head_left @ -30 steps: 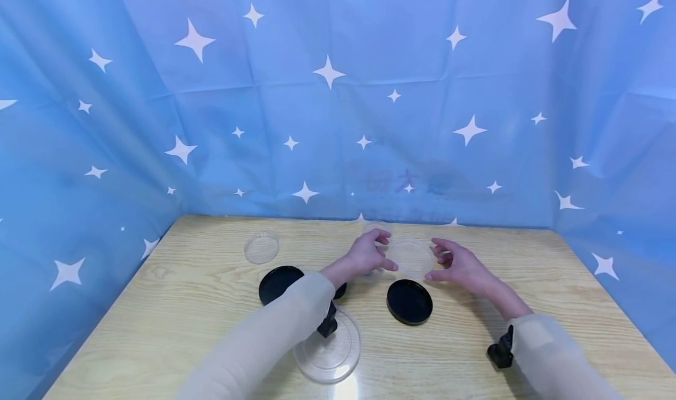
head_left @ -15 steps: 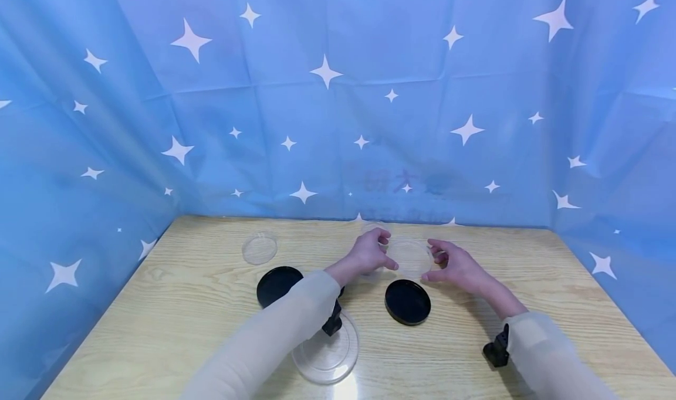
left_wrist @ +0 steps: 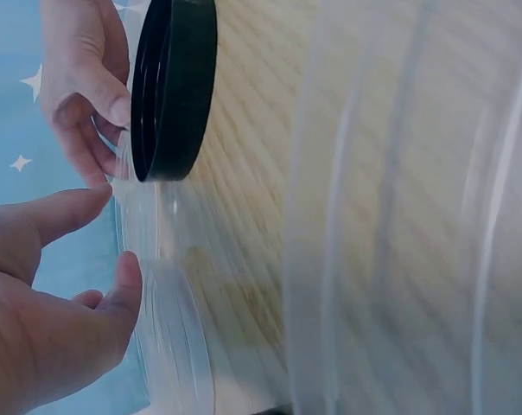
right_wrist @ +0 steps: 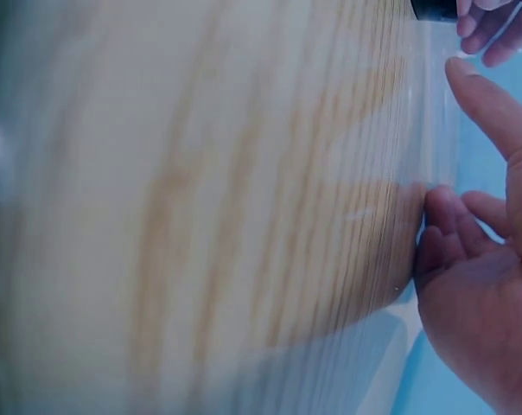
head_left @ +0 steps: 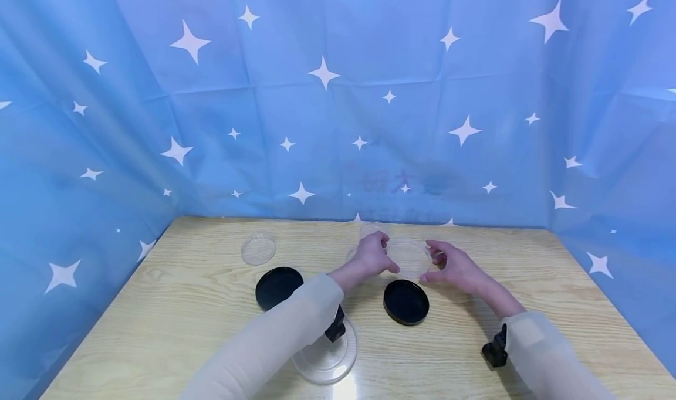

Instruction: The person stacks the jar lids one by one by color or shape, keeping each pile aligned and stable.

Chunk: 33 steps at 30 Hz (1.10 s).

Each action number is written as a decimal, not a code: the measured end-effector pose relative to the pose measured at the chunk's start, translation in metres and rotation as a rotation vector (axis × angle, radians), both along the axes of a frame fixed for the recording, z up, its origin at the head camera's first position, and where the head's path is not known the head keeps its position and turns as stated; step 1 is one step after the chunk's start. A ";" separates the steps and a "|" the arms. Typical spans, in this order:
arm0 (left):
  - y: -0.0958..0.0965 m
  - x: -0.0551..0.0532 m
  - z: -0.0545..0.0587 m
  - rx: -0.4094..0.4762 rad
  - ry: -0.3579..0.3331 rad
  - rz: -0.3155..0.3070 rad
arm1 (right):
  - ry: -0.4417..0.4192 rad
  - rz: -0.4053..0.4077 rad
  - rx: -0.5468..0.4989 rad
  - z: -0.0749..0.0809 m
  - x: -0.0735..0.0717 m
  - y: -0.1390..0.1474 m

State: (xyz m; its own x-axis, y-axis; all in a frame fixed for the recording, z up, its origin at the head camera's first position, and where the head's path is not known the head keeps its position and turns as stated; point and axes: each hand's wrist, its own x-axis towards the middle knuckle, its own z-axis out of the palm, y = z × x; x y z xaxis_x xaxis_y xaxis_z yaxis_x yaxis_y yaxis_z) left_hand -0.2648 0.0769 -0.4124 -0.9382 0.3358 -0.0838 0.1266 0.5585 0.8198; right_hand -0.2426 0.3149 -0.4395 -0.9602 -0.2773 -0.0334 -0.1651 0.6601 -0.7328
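Observation:
A clear round plastic dish lies at the back of the table between the two hands. My left hand is at its left edge, thumb and fingers spread apart; in the left wrist view the thumb and fingertips face the clear rims. At the right edge is my right hand, its thumb toward the front and its fingers behind, near or touching the rim. In the right wrist view its thumb is extended. Just in front lies a black round lid, hollow side up. Exact contact is hard to see through the clear plastic.
Another black lid lies left of the forearm. A large clear round lid is partly under the left sleeve. A small clear dish stands at the back left, another clear disc behind my left hand. A starred blue curtain hangs behind.
My left hand has shifted slightly right, toward the clear dish, and more of a clear rim shows behind it. My right hand stays almost still at the dish's right edge.

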 end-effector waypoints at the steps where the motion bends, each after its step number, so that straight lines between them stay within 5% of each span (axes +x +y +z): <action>1: -0.001 -0.001 0.000 -0.004 0.000 0.001 | -0.001 0.000 0.001 0.000 0.000 0.000; 9: -0.004 -0.009 0.003 -0.081 -0.019 -0.065 | 0.007 0.003 0.011 -0.001 -0.001 -0.001; 17: -0.008 -0.023 0.000 -0.051 -0.056 -0.144 | 0.031 -0.004 0.046 0.000 -0.003 -0.002; 33: -0.004 -0.029 -0.006 -0.176 0.017 -0.178 | 0.000 -0.004 0.030 0.001 -0.004 -0.002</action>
